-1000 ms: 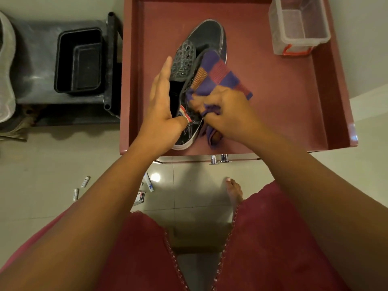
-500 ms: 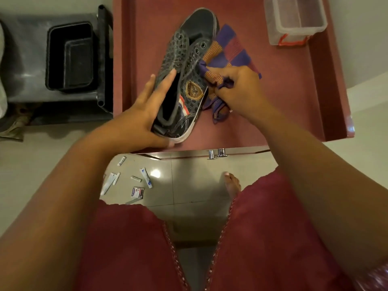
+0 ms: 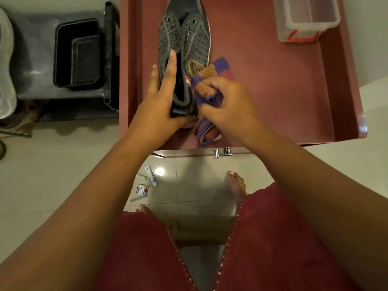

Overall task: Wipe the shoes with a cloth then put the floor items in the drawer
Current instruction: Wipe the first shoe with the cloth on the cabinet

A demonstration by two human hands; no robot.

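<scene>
Grey mesh, dusty-looking, that's the shoe [image 3: 184, 45] she's working on, and it now lies straighter than it did a moment ago: toe pointing away toward the back of the red tabletop [image 3: 273, 91], heel at the near edge, where half a second back it sat angled with its side badge turned up. Her left hand [image 3: 157, 101] has slid along to the heel end, palm against the back of the shoe, fingers straight along the collar with one reaching into the opening, more bracing than clutching. Her right hand [image 3: 228, 101] has come in close beside the heel, fingers curled round a bunched wad of the purple-and-orange checked cloth [image 3: 207, 85], which presses against the shoe's right flank; a tail of it trails to the table's edge. I'd say she has moved from the upper to the heel and side, so the wiping is well under way but not finished. Down on the tiles by her bare feet, the floor items [image 3: 144, 185], a small tube, a packet and some sticks, lie untouched, and below the tabletop only a drawer's metal handle [image 3: 221, 152] shows.
</scene>
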